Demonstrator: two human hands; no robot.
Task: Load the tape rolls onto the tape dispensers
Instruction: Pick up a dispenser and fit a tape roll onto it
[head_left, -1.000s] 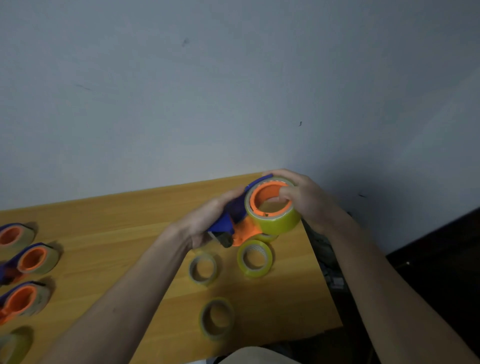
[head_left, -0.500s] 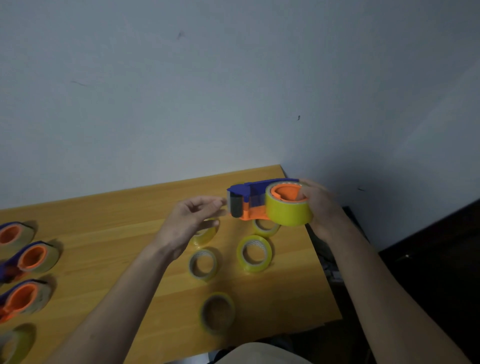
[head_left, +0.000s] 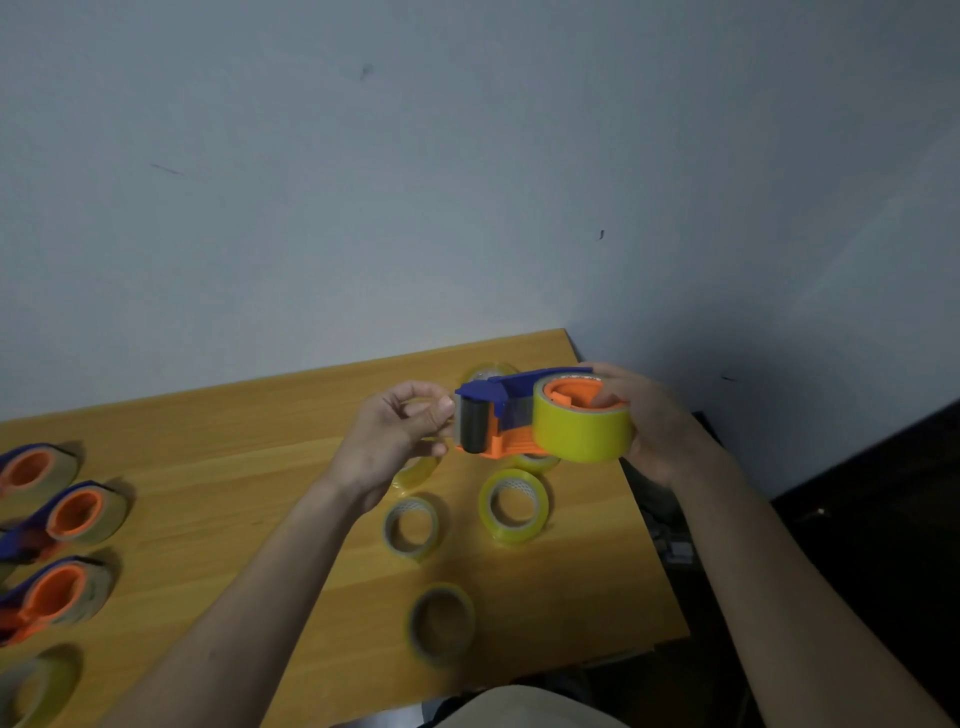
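My right hand (head_left: 654, 426) grips a blue and orange tape dispenser (head_left: 498, 415) by its rear end, held level above the table. A yellow tape roll (head_left: 579, 434) sits on the dispenser's orange hub, and my thumb lies inside the hub. My left hand (head_left: 395, 431) has its fingers curled, with thumb and forefinger pinching at the dispenser's front end beside the black roller (head_left: 471, 426). I cannot make out what lies between those fingertips. Several loose tape rolls lie on the table below, among them a clear one (head_left: 410, 525), a yellowish one (head_left: 513, 506) and a darker one (head_left: 441, 621).
The wooden table (head_left: 234, 467) stands against a grey wall, its right edge just under my right wrist. Three loaded dispensers (head_left: 78, 512) lie at the far left, with a loose roll (head_left: 31, 686) below them. A light cloth (head_left: 519, 709) shows at the bottom edge.
My left hand let go of the dispenser, then came back and closed its fingertips on the front end by the roller. My right hand turned the dispenser level and carried it right.
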